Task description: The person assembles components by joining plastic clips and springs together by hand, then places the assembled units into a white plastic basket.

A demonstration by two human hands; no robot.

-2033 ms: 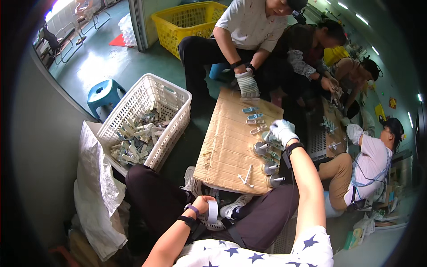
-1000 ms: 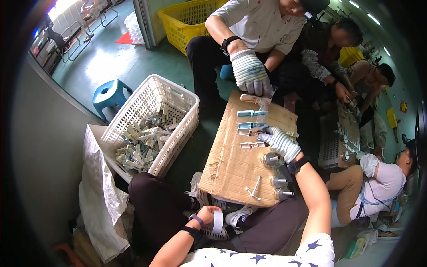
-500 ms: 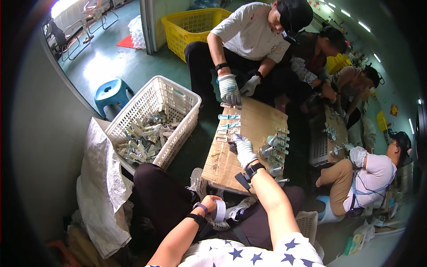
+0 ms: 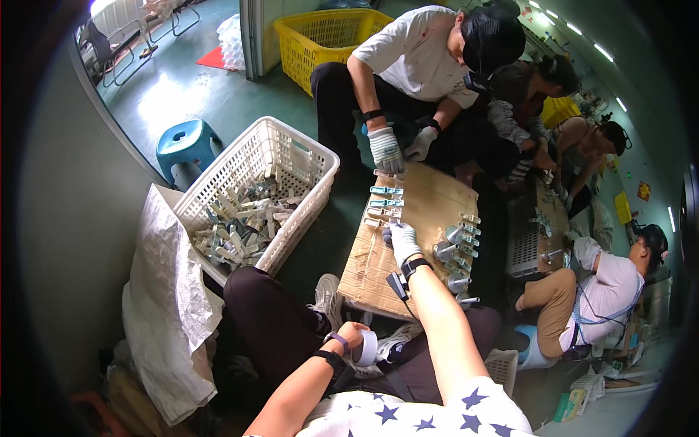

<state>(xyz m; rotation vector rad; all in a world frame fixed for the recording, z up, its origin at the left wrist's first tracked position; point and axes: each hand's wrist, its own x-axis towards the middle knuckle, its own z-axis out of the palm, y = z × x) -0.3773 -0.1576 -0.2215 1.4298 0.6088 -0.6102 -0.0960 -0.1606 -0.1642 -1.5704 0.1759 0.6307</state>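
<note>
Your right hand (image 4: 403, 243), gloved: fingers bunched; you cannot tell whether they pinch anything. Clothes pegs (image 4: 384, 202), one row: on the cardboard-covered worktop (image 4: 368, 269), ahead and left of that nearer hand, long axes crosswise. Your left hand (image 4: 352, 336): holding a white tape roll (image 4: 368, 349).

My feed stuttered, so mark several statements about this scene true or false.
1. The left hand holds a white ring-shaped roll. True.
2. The person's own hands are both gloved. False: only the right hand is.
3. A blue plastic stool stands left of the white perforated plastic basket. True.
4. That basket is empty. False: it holds a heap of small plastic pieces.
5. Blue and pale plastic clips line the left edge of the flat brown cardboard. True.
</note>
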